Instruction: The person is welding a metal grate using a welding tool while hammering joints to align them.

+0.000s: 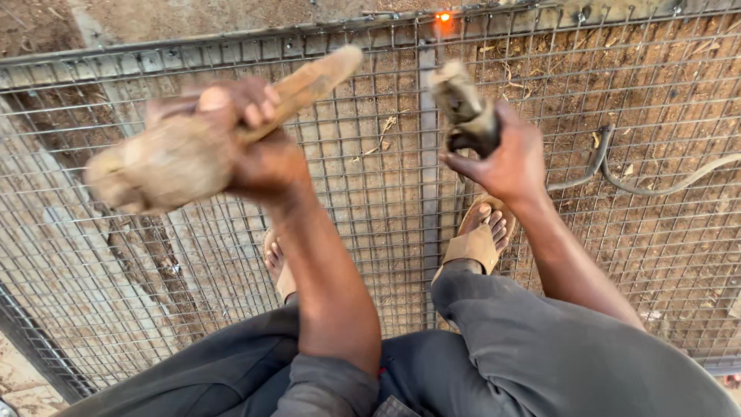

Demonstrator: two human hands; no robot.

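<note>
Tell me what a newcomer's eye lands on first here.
First the left hand, raised at upper left and gripping a dusty, blurred mallet. Next the right hand at upper centre, clutching a dark tool. Behind both lies a wire mesh panel, an orange glow on its top edge.

- Trousers [532, 355]: I note dark grey cloth, loose, creased at both knees.
- Sandals: tan open-toed pair, broad strap on the right sandal [477, 243]; left sandal [279, 270] largely hidden.
- Forearms bare, no sleeves, I see.

Outdoor metalwork yard — welded mesh [370, 232], dirt [664, 69]
</note>
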